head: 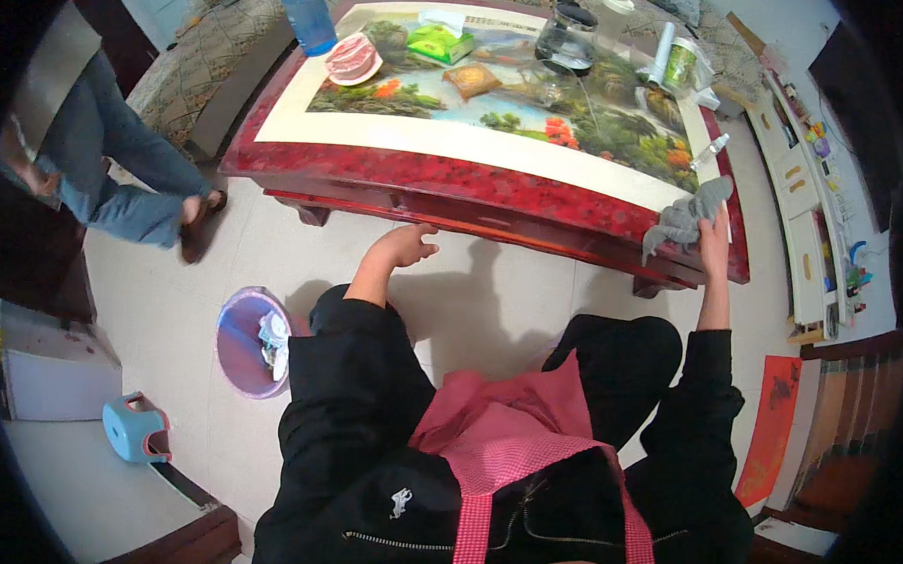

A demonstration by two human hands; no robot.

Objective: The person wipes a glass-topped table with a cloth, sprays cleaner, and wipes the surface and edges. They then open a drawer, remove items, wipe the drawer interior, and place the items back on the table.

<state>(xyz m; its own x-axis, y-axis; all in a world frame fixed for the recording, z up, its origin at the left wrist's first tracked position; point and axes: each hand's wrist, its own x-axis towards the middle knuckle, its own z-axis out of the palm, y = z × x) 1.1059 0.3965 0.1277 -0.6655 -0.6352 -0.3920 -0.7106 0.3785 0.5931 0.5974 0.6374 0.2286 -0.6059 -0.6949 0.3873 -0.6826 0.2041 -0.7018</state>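
My right hand (714, 244) rests at the near right corner of a low red coffee table (425, 160), with its fingers on a crumpled grey cloth (679, 223). Part of the cloth hangs over the table's front edge. In front of the table, beyond my knee, my left hand (407, 246) hovers with nothing in it and its fingers apart. A landscape-picture mat (386, 131) covers most of the tabletop. Just beyond the cloth lies a small clear bottle (709, 152) near the right edge.
On the table stand a blue bottle (310, 22), pink bowl (353, 58), green tissue pack (440, 44), brown packet (472, 81) and glass kettle (567, 39). A lined waste bin (237, 349) stands left of my leg, near a blue stool (132, 429). Another person (119, 159) is at far left.
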